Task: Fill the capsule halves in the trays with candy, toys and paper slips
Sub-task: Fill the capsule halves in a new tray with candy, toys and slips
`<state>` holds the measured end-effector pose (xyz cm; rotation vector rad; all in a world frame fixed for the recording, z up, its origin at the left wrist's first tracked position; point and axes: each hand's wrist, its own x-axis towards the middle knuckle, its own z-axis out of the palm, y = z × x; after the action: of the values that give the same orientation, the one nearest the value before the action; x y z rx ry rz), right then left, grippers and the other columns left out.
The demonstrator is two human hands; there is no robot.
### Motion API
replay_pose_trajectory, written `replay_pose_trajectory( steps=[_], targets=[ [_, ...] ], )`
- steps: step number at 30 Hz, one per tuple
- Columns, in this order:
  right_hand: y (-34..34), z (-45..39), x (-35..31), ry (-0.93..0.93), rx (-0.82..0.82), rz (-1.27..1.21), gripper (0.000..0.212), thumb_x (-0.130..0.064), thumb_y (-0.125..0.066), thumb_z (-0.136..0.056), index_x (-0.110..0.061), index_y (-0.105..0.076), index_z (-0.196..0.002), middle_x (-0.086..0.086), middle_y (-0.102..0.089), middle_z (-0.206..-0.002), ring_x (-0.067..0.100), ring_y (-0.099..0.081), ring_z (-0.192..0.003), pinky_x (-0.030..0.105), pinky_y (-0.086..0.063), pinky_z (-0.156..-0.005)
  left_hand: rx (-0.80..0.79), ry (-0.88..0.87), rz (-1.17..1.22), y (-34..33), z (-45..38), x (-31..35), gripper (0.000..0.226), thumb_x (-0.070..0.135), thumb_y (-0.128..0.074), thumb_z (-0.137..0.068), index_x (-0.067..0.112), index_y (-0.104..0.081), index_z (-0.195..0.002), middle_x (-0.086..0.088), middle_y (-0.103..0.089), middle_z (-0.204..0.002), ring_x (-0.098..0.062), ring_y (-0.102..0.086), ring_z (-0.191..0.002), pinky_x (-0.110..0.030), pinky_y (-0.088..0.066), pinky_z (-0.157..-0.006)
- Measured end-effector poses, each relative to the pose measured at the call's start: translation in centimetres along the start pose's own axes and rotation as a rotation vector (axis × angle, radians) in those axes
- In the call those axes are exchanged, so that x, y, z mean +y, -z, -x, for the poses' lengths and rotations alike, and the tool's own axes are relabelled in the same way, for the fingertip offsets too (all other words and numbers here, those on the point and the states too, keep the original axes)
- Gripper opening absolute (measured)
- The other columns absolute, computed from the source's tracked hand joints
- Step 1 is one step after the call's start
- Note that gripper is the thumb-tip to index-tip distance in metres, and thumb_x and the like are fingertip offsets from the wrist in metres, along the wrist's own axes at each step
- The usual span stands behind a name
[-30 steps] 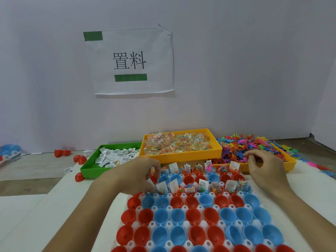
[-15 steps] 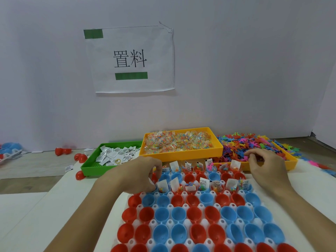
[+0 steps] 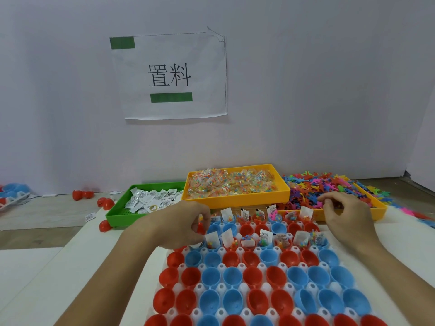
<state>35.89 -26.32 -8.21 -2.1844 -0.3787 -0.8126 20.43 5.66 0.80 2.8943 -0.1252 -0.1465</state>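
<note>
The left hand [image 3: 179, 222] is hovering with curled fingers, contents hidden, over the capsule tray's [image 3: 240, 251] upper-left cups, while the right hand [image 3: 346, 212] is pinching among toys [image 3: 306, 191] just above.

Bright, even, diffuse light; shadows are soft and faint. Focus is mostly sharp, with wide-angle bending toward the edges.
</note>
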Motion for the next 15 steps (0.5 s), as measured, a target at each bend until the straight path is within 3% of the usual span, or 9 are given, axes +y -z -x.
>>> replay_pose_trajectory(
  steps=[15],
  targets=[
    [0.0,0.0,0.0,0.008,0.016,-0.002,0.017,0.001,-0.059,-0.093,-0.005,-0.074,-0.097,0.012,-0.072,-0.095,0.025,-0.062,-0.088,0.040,-0.053,-0.078,0.016,0.034,0.002,-0.6,-0.4,1.1,0.029,0.018,-0.074,-0.086,0.033,-0.052,-0.097,0.014,-0.044,-0.078,-0.006,-0.043,-0.065,-0.018,-0.033,-0.055]
  ],
)
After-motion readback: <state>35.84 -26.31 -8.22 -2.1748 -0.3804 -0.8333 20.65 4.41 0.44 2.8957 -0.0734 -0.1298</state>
